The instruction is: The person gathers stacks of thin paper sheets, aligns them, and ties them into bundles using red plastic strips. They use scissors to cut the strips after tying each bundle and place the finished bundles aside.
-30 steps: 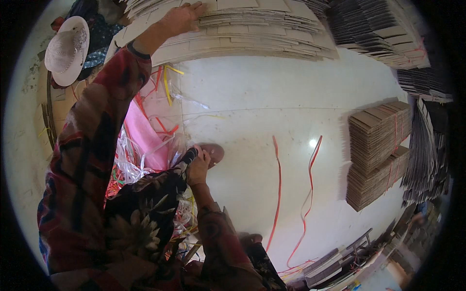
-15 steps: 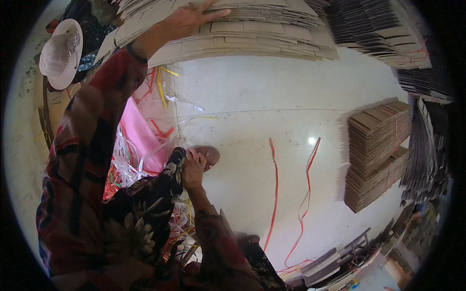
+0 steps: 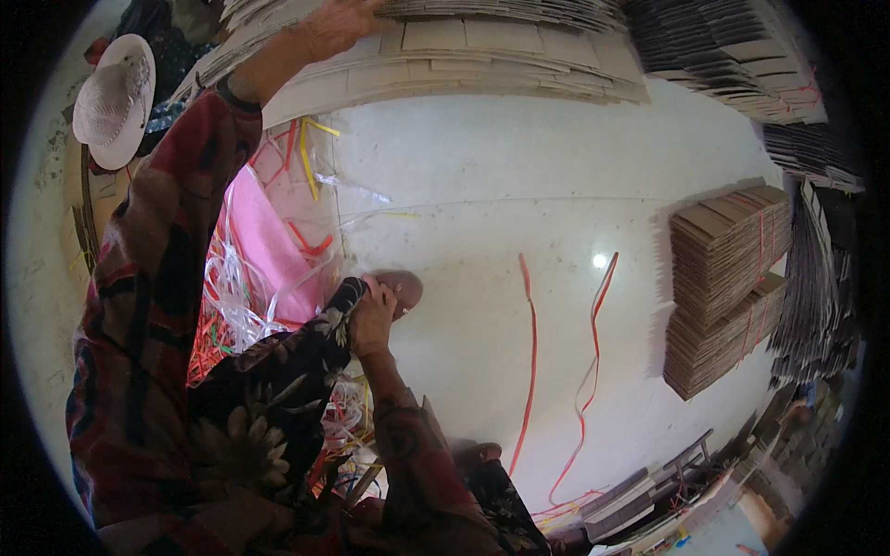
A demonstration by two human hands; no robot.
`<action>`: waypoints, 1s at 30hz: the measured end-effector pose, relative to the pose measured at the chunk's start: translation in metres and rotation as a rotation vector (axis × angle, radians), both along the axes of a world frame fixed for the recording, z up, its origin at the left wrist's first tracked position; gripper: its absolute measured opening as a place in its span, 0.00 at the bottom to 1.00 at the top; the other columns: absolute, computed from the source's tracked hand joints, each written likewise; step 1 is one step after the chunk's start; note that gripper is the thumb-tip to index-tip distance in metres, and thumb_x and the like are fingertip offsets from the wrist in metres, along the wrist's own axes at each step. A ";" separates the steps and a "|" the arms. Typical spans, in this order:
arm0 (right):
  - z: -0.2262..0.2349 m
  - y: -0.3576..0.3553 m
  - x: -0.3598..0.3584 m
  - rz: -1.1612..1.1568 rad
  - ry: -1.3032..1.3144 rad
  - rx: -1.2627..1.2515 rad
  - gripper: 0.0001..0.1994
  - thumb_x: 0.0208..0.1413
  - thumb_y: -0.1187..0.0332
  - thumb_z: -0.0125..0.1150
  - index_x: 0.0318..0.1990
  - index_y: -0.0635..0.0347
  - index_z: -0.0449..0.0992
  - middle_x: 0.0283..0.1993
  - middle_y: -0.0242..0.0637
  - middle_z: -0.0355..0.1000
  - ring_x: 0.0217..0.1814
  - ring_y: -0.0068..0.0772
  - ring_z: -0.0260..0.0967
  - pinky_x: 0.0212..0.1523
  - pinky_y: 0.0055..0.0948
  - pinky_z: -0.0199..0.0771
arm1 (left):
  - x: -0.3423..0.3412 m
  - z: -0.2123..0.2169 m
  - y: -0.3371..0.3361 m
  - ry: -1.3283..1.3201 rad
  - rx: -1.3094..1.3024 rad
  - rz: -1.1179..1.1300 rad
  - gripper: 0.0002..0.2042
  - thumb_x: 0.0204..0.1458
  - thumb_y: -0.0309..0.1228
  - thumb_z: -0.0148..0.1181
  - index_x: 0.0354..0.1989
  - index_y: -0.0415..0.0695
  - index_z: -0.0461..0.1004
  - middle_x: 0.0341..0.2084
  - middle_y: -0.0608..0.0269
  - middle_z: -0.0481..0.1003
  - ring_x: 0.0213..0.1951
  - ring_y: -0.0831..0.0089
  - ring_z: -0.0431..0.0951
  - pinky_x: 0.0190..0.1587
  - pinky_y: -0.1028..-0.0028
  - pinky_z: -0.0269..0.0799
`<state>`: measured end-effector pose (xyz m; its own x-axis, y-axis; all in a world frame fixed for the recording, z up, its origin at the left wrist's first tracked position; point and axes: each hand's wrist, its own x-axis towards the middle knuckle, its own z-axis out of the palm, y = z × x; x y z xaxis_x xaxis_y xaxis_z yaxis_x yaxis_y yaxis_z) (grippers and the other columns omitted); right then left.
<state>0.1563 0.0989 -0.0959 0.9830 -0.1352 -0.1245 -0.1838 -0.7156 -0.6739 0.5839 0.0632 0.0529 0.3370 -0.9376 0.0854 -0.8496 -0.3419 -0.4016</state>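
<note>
My left hand (image 3: 338,26) reaches over a stack of flat brown cardboard sheets (image 3: 473,65) at the far side. Its fingers look stretched out over the sheets, partly cut off by the upper edge of the picture. On the knee of my dark floral trousers (image 3: 250,408) rests my right hand (image 3: 373,322), fingers curled over the cloth. A brown shoe (image 3: 404,289) shows just beyond that knee. Two red strapping strips, a left one (image 3: 532,361) and a right one (image 3: 593,352), lie apart on the pale floor.
Two tied cardboard bundles (image 3: 723,250) stand at the right, with darker stacks (image 3: 820,278) behind them. Pink sheeting (image 3: 269,246) and tangled plastic strips (image 3: 246,301) lie beside my legs. A pale hat (image 3: 113,102) sits at the far left. Wooden pieces (image 3: 640,500) lie near right.
My left hand has moved up and to the left over the cardboard stack, and its spread fingers show less. The right hand stays on the knee.
</note>
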 end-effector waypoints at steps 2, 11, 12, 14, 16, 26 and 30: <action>0.005 -0.009 0.001 -0.001 0.002 -0.003 0.12 0.44 0.67 0.51 0.36 0.61 0.75 0.51 0.36 0.65 0.62 0.36 0.51 0.60 0.44 0.45 | -0.001 0.004 -0.009 0.246 0.112 0.213 0.19 0.47 0.27 0.52 0.50 0.56 0.70 0.65 0.52 0.37 0.63 0.49 0.45 0.57 0.50 0.52; 0.003 0.001 0.001 -0.004 -0.082 0.007 0.15 0.44 0.68 0.50 0.41 0.60 0.71 0.48 0.34 0.65 0.61 0.35 0.52 0.58 0.42 0.48 | -0.002 0.003 0.018 0.066 0.066 0.083 0.26 0.45 0.27 0.50 0.57 0.60 0.63 0.64 0.52 0.42 0.52 0.48 0.59 0.53 0.50 0.57; 0.002 0.004 0.001 0.013 -0.054 0.000 0.15 0.44 0.68 0.50 0.41 0.60 0.71 0.49 0.34 0.66 0.61 0.35 0.52 0.58 0.42 0.48 | -0.005 -0.001 0.023 0.013 0.056 0.080 0.26 0.46 0.28 0.50 0.57 0.60 0.64 0.64 0.53 0.43 0.51 0.48 0.59 0.53 0.50 0.57; 0.004 -0.006 0.003 0.014 -0.010 -0.063 0.16 0.44 0.68 0.51 0.42 0.60 0.71 0.49 0.34 0.66 0.61 0.34 0.52 0.58 0.42 0.48 | -0.027 0.018 -0.004 -0.103 -0.014 0.039 0.25 0.46 0.30 0.50 0.56 0.61 0.64 0.64 0.56 0.44 0.50 0.48 0.60 0.53 0.50 0.56; 0.000 -0.005 0.002 -0.041 0.023 -0.007 0.15 0.43 0.67 0.51 0.40 0.61 0.73 0.50 0.33 0.66 0.62 0.34 0.51 0.59 0.42 0.47 | -0.050 0.016 -0.016 -0.117 -0.001 0.040 0.24 0.47 0.33 0.50 0.57 0.63 0.63 0.65 0.58 0.45 0.51 0.48 0.60 0.54 0.50 0.56; -0.002 -0.008 -0.001 -0.012 -0.011 -0.046 0.11 0.41 0.68 0.52 0.32 0.62 0.76 0.51 0.34 0.66 0.62 0.35 0.51 0.59 0.43 0.45 | -0.083 -0.017 -0.048 0.006 0.109 -0.015 0.34 0.41 0.23 0.53 0.59 0.69 0.58 0.65 0.68 0.42 0.55 0.60 0.59 0.44 0.66 0.64; 0.002 -0.002 0.001 -0.068 -0.076 0.010 0.12 0.42 0.68 0.52 0.35 0.62 0.75 0.50 0.34 0.66 0.61 0.36 0.51 0.59 0.42 0.46 | -0.073 -0.017 -0.043 0.005 0.079 0.060 0.33 0.42 0.23 0.52 0.59 0.67 0.58 0.64 0.65 0.47 0.57 0.58 0.57 0.48 0.62 0.62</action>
